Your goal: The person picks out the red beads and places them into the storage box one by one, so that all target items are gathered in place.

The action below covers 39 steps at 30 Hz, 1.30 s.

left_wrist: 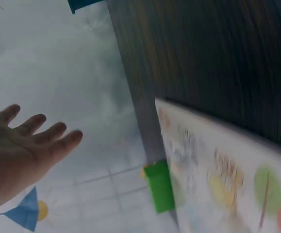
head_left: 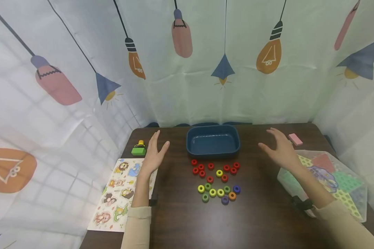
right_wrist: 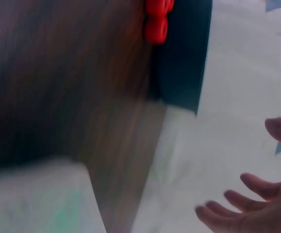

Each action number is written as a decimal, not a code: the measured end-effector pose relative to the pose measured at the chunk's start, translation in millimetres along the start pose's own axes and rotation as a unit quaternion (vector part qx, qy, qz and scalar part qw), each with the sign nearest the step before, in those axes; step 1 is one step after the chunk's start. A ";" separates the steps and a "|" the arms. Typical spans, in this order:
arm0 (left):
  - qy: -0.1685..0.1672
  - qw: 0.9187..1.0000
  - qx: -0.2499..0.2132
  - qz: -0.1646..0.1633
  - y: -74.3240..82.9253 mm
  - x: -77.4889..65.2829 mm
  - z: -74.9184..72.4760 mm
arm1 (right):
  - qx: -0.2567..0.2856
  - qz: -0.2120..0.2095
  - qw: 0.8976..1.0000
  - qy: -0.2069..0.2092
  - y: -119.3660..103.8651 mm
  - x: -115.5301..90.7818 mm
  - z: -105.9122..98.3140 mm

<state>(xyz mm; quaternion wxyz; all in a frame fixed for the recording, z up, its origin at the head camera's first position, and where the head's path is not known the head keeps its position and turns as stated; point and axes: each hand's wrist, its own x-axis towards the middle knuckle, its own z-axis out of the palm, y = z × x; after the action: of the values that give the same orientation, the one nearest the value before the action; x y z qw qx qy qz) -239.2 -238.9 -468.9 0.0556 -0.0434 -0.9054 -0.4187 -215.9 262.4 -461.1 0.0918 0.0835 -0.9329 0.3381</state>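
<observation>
Both hands are held up over the table with nothing in them. My left hand has its fingers spread, left of a dark blue tray and near a white sticker sheet with cartoon animals. On the other side, my right hand stands with relaxed fingers between the tray and a clear plastic box. In front of the tray lie several small rings: red rings nearest it, then yellow rings, green rings, an orange ring, and blue and purple rings.
At the back left sits a green block with a yellow and black item behind it. A pink block lies at the back right. Patterned white curtains hang behind and beside the dark wooden table.
</observation>
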 end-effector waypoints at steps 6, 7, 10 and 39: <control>-0.010 0.958 -0.283 -0.057 17.5 5.7 18.6 | 0.118 0.046 0.990 -0.064 -11.8 -9.5 27.7; -0.012 0.942 -0.329 -0.070 20.0 7.1 23.6 | 0.145 0.057 0.984 -0.083 -12.3 -10.0 33.2; -0.009 0.902 -0.420 -0.097 22.1 12.1 43.0 | 0.221 0.097 0.961 -0.137 -11.5 -10.2 50.9; 0.076 0.883 -0.449 -0.117 32.6 21.9 98.7 | 0.341 0.195 0.903 -0.176 0.5 3.7 108.1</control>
<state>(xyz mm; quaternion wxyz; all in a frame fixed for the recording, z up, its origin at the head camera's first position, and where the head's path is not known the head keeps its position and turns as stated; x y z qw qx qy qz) -263.1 -141.8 -504.8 0.0493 0.0749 -0.6119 -0.7858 -232.0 192.6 -542.1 -0.1752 -0.0154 -0.7594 0.6264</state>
